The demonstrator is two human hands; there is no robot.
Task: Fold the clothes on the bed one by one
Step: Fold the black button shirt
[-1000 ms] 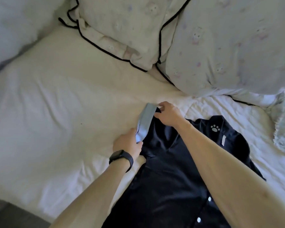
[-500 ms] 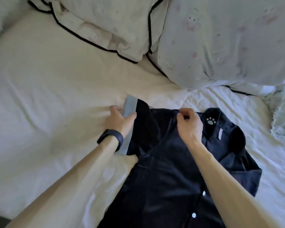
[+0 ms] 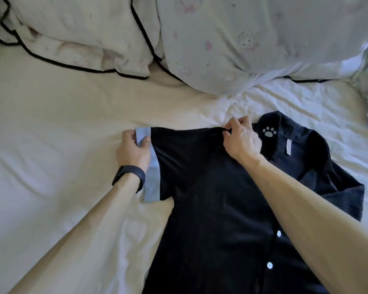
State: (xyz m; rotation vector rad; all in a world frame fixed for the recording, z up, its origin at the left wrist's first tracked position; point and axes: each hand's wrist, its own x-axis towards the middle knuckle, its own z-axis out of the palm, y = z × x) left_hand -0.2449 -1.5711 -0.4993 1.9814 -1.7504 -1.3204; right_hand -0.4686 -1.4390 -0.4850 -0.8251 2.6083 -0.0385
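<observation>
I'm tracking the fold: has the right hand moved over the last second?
Yes. The right hand went rightward, away from the black-piped pillow corner and the blue cuff, and now pinches the dark shirt beside its paw print.

Black shirt [image 3: 210, 198] with pale-blue sleeve cuff [image 3: 152, 179], grey paw print [image 3: 268, 131], white buttons [image 3: 269, 265].

Dim, soft daylight; dark cloth underexposed, wide-angle bowed edges
</observation>
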